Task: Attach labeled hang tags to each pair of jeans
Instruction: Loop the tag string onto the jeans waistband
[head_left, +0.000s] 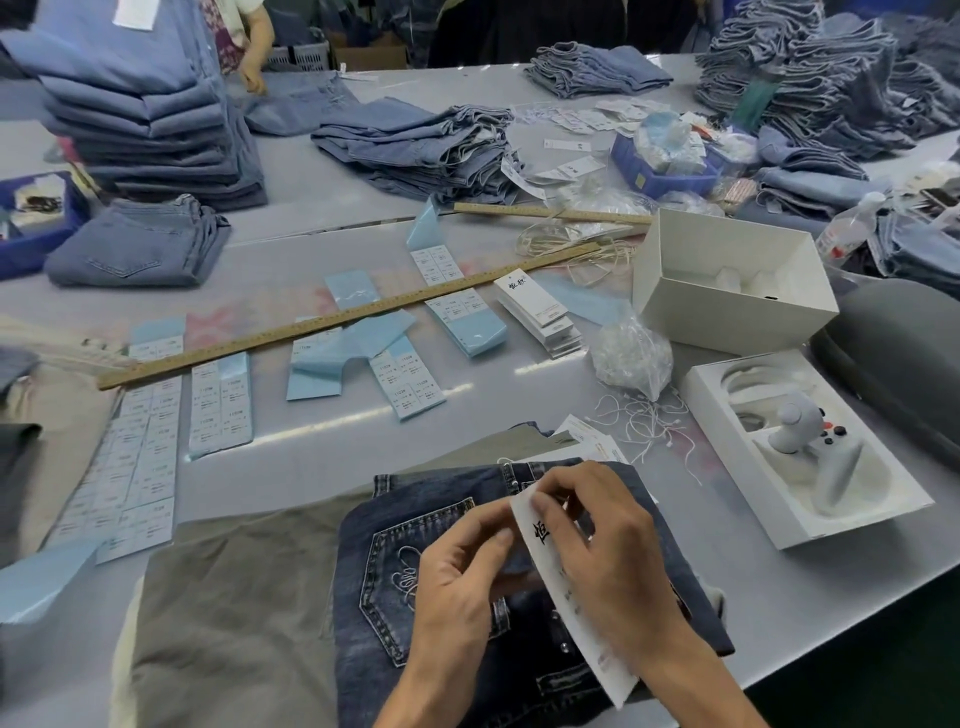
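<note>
We are pinching the white hang tag (558, 564) near its top with both hands — right hand (613, 551) and left hand (462, 577) fingers clamped on it, above the dark jeans (374, 587) on the bench (779, 597). We should be keeping the tag steady by the waistband just beyond our fingertips — probably threading its string there.

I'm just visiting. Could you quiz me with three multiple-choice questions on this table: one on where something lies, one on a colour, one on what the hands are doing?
1. Where does the stack of hang tags lie?
A. right of the long ruler's far end
B. inside the white box
C. on the tall jeans pile

2. What colour are the jeans under the hands?
A. black
B. dark blue
C. white

3. What does the right hand do?
A. rests flat
B. holds a white hang tag
C. lifts the ruler

Answers: 1 A, they sit just beyond it; 2 B, dark denim; 3 B, fingers grip the tag.
</note>
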